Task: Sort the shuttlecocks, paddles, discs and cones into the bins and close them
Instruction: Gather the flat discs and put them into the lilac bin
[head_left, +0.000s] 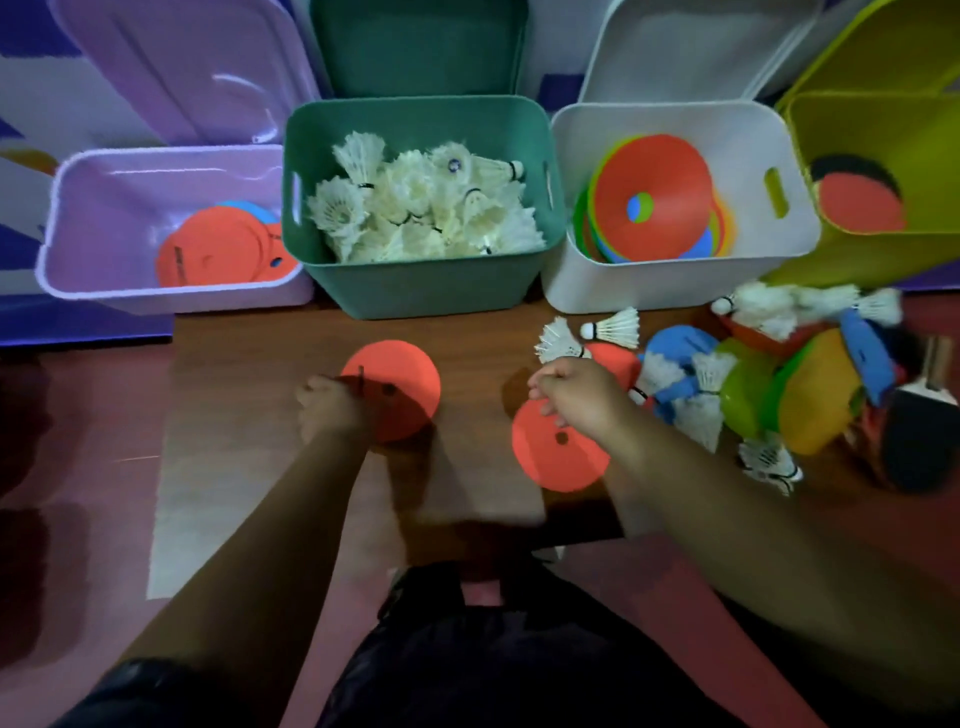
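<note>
Paddle (919, 436) blurs dark beside heaped shuttlecocks (696, 395).

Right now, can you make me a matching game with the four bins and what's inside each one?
Bins:
1. purple bin
2. green bin
3. white bin
4. yellow bin

Inside:
A. stacked cones with a hole in the middle, orange on top
B. a paddle with a red face
C. white shuttlecocks
D. flat orange and blue discs

Pairs: 1-D, 2-C, 3-A, 4-B
</note>
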